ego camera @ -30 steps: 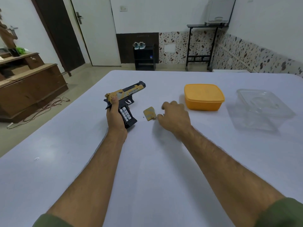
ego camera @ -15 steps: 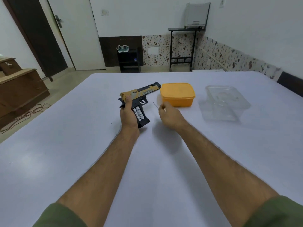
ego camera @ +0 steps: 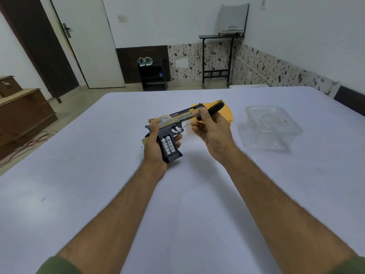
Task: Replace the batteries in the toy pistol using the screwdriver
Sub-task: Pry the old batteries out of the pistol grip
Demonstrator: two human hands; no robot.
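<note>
two white batteries (ego camera: 167, 145) sit exposed in the open grip of the toy pistol (ego camera: 171, 126), which our left hand (ego camera: 156, 144) clasps above the white table (ego camera: 98, 184). our right hand (ego camera: 212, 131) grips the screwdriver (ego camera: 210, 111), its shaft angled toward the trigger guard. an orange container (ego camera: 229, 113) sits behind.

The toy pistol (ego camera: 173, 123) looked matt plastic; the screwdriver (ego camera: 209, 111) handle perhaps rubbery; the clear box (ego camera: 274, 123) glossy plastic.

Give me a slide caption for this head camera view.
Left hand grips toy pistol, batteries exposed; right hand holds screwdriver.
</note>
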